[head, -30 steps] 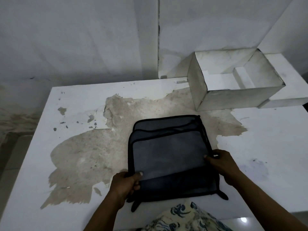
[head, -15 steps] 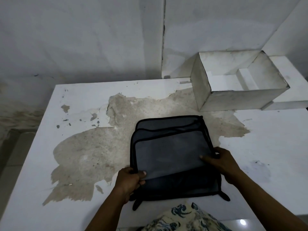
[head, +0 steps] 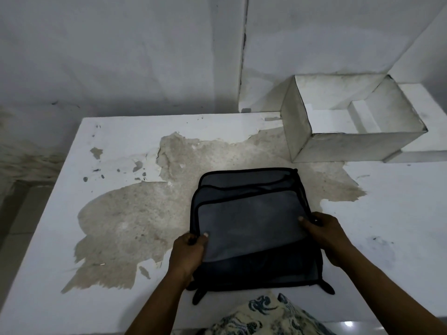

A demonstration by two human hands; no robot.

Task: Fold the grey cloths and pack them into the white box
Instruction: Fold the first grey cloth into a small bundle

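**A:** What do the fingers (head: 305, 222) do?

**B:** They pinch the top grey cloth (head: 251, 226), near on the table (head: 121, 141): left hand (head: 188, 252) left side, right hand (head: 326, 235) right side. Both have slid a bit farther away.

**A:** So?

**B:** Still folding, I think. The white box (head: 350, 148), far right, holds no cloth.

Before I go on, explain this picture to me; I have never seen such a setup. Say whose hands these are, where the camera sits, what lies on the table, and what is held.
No machine here: the grips are a person's two bare hands. The single picture comes from a camera worn on their head, looking down. On the worn white table lies a stack of grey cloths with black edging. The left hand pinches the left edge of the top cloth; the right hand holds its right edge. The open white box stands at the far right, with no cloth visible inside.
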